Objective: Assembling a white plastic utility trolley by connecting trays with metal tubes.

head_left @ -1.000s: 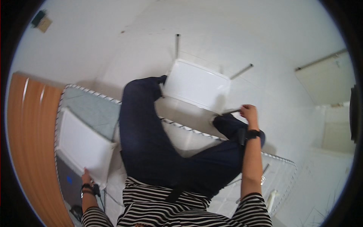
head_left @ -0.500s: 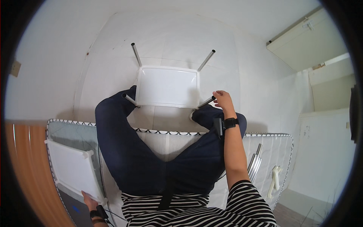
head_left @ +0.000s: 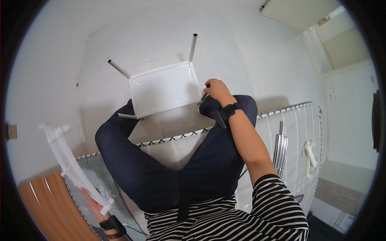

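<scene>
A white rectangular plastic shelf [head_left: 165,89] lies on the floor between my legs, a metal tube standing up from each corner. My right hand [head_left: 219,90] has its fingers round the dark-ended top of the near right tube [head_left: 204,96]. The far right tube [head_left: 193,49], far left tube [head_left: 120,69] and near left tube [head_left: 128,116] stand untouched, splayed outward in this view. On my left, a second white plastic shelf [head_left: 71,165] is raised and tilted nearly edge-on. My left hand [head_left: 93,205] grips it by its near end; part of the fingers is hidden behind it.
I sit on a pale quilted mattress with patterned edging [head_left: 173,139]. Several loose metal tubes [head_left: 280,152] lie on it at my right, beside cream plastic pieces [head_left: 309,158]. A brown wood-like surface [head_left: 44,205] is at lower left. A pale cabinet [head_left: 301,12] stands far right.
My left hand has lifted the second shelf off the mattress and tilted it up. My right hand has closed round the near right tube. The view has turned, so the floor shelf appears rotated.
</scene>
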`<state>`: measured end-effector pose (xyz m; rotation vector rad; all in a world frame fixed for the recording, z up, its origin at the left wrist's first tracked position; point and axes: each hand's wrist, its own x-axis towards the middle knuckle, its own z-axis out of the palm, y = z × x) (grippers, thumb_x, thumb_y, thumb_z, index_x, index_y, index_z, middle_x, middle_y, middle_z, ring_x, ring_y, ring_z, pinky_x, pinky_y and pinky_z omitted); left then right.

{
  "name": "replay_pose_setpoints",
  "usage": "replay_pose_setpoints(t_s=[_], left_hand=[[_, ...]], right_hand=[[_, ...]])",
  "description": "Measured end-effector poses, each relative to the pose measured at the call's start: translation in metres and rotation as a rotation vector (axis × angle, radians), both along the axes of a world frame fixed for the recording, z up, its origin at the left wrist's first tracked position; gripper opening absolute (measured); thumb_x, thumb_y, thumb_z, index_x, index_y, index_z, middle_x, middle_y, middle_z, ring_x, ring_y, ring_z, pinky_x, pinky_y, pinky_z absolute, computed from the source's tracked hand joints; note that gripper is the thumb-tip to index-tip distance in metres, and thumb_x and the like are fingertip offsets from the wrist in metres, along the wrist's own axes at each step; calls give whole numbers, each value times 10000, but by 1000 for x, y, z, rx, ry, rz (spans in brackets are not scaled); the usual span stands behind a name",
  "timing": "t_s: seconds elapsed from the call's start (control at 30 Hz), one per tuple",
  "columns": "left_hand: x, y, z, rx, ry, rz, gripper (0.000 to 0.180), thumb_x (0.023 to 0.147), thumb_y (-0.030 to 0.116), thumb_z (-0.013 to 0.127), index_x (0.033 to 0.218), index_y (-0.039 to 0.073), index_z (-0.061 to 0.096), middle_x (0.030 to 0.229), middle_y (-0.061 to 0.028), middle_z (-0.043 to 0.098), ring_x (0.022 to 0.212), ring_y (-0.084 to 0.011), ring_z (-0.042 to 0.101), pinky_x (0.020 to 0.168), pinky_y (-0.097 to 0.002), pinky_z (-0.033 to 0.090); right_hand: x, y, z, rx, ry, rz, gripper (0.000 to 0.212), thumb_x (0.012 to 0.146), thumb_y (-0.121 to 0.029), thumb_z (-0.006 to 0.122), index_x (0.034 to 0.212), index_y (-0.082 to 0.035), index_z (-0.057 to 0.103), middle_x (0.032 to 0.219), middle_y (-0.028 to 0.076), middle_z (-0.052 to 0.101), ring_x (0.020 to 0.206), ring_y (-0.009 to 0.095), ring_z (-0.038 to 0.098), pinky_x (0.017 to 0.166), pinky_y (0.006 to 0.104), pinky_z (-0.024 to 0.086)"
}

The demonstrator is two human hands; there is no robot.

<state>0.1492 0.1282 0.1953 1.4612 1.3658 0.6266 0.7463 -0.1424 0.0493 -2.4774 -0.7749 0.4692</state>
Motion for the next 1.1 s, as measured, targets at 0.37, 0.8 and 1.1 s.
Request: replay_pose_setpoints(t_s=[0.37,0.8,1.1], left_hand=[[63,-32,-43,159,13,-261,543,971,308,466,1407,34,295,1262,-86,445,1128,-190,463,993,-303,367],[128,-47,-30,-492,-488,114,560,972,457,404,1328,24,398,1259,-92,515,1152,-202,497,1022,-311,359],[126,-40,-41,-562,-457,248,555,953,453,461,1294,16,425,1203,-93,546,1079,-198,533,959,-311,411]], right_hand=[[-2,5,9,-109,-48,-111,205,710,-63,587,889,-18,677,900,180,661,890,338,625,810,404,499],[3,4,7,-147,-101,-135,215,685,-79,630,881,-17,690,893,198,661,860,346,636,801,390,510],[7,3,4,-137,-38,-135,198,720,-49,585,896,-10,666,906,210,658,881,360,634,809,412,505]])
